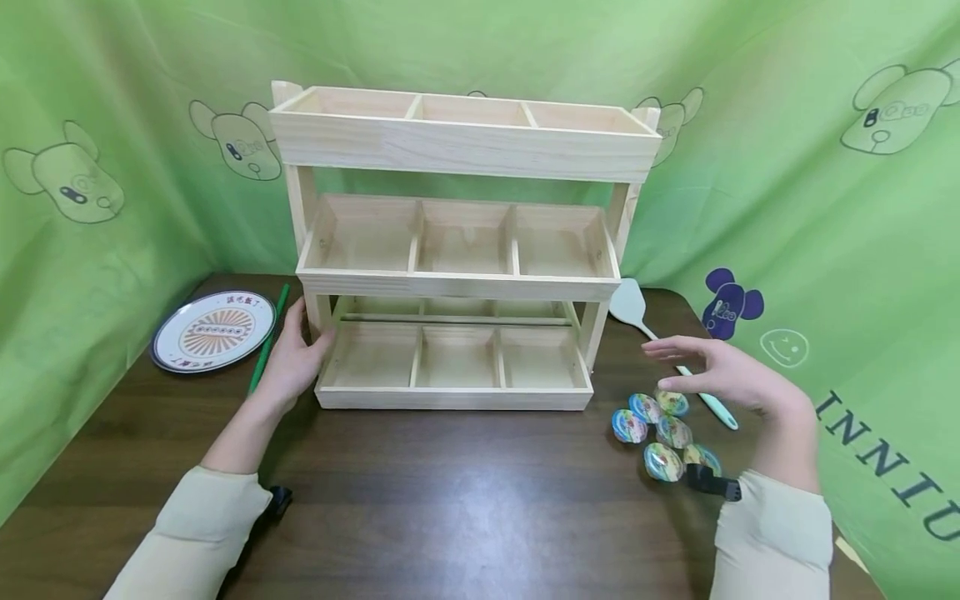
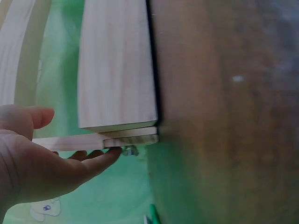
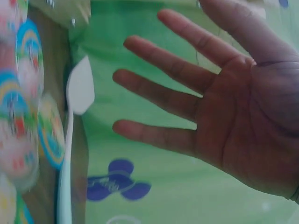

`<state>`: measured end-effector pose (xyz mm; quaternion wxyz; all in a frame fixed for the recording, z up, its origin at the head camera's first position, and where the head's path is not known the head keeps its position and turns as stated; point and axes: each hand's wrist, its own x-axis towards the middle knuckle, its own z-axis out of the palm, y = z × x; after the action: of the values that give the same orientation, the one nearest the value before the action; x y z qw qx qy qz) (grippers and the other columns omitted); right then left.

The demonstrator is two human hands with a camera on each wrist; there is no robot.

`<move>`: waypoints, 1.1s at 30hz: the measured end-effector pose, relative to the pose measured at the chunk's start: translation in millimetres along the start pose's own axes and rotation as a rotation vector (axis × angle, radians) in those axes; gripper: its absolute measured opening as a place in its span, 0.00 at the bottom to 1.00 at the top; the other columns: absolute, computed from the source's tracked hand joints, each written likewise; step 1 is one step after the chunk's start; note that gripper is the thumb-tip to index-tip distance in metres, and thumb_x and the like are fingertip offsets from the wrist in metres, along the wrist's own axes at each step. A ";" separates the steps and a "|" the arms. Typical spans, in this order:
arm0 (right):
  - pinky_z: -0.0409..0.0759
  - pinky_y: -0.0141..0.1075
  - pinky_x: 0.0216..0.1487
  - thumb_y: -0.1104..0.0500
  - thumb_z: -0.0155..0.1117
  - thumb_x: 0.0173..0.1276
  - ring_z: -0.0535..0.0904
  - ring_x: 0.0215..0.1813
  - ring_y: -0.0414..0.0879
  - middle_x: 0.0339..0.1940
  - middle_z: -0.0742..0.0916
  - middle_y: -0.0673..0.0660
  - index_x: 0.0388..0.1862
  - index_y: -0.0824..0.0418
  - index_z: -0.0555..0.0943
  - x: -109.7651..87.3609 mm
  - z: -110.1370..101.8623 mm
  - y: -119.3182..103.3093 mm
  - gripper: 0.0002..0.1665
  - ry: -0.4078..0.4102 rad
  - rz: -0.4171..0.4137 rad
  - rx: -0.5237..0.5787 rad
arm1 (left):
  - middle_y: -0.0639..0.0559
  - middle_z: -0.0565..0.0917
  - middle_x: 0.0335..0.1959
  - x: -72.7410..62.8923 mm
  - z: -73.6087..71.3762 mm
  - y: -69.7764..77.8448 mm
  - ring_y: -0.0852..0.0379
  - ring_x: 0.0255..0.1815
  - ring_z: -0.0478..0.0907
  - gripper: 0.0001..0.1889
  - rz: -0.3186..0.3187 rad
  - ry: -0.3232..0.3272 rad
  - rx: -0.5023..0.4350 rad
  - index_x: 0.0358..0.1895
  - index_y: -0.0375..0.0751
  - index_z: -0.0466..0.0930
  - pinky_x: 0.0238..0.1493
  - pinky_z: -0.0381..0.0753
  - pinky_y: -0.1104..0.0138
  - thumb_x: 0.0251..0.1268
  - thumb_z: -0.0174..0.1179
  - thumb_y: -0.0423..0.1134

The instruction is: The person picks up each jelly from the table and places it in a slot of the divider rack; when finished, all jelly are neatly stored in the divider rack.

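A three-tier wooden rack (image 1: 465, 150) stands upright at the middle of the table, each tier split into compartments. My left hand (image 1: 288, 360) is at its lower left side, the fingers (image 2: 100, 163) stretched along the outside of the leg and touching the wood, the thumb apart from them. To the right, my right hand (image 1: 731, 375) hovers with spread fingers (image 3: 156, 91) and holds nothing. Several small sealed cups (image 1: 663, 461) with colourful printed lids lie on the table below it. Close by, a spatula (image 1: 628, 302) with a pale head and light-blue handle is partly covered by that hand.
A white plate (image 1: 168, 337) with a dark rim and printed pattern lies left of the rack. Between plate and rack is a thin green stick (image 1: 262, 360). Green printed cloth (image 1: 862, 250) hangs behind and beside the brown table (image 1: 420, 500).
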<state>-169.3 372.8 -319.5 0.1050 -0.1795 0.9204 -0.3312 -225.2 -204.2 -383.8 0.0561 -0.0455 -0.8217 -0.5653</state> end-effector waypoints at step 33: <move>0.77 0.32 0.59 0.65 0.66 0.70 0.71 0.70 0.55 0.72 0.76 0.56 0.75 0.68 0.65 -18.0 6.2 93.3 0.37 -0.212 0.081 0.347 | 0.23 0.49 0.77 4.1 -0.3 -32.1 0.29 0.76 0.49 0.36 -0.167 -0.256 0.058 0.79 0.25 0.35 0.72 0.53 0.37 0.83 0.43 0.40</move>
<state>-175.3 443.3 -383.3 0.2438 -0.1552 0.8397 -0.4596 -233.7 -215.9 -412.8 -0.0948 -0.0470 -0.8390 -0.5337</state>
